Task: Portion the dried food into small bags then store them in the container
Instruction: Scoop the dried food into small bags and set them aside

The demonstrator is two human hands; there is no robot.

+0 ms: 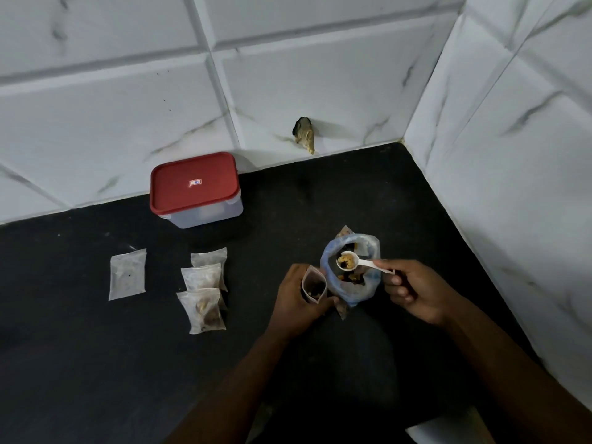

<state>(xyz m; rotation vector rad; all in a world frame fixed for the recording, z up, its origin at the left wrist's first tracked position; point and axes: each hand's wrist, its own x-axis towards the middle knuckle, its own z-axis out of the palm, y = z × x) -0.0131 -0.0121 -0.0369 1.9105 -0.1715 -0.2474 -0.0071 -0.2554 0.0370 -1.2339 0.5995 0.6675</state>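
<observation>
A black, faintly speckled counter (96, 363) fills the lower half of the frame and runs into a corner at upper right. Two walls of large white tiles (112, 107) with grey marble veining and raised grey joints meet there. Low on the back wall, just above the counter edge, is a dark, chipped break in a tile (304, 135).

Against the back wall, left of centre, stands a clear plastic container (205, 216) with its red lid (193, 184) on. In front of it, three filled small bags (202, 290) lie overlapping in a column, and a flatter bag (127, 273) lies apart to their left.

At centre, the left hand (294, 302) grasps an open small bag (314, 285) upright, with dark pieces inside. Just beside it to the right stands a larger open plastic bag (350, 283) of dried food. The right hand (413, 293) pinches the handle of a white spoon (362, 263). The spoon's bowl, loaded with yellow and dark bits, sits over the larger bag's mouth.
</observation>
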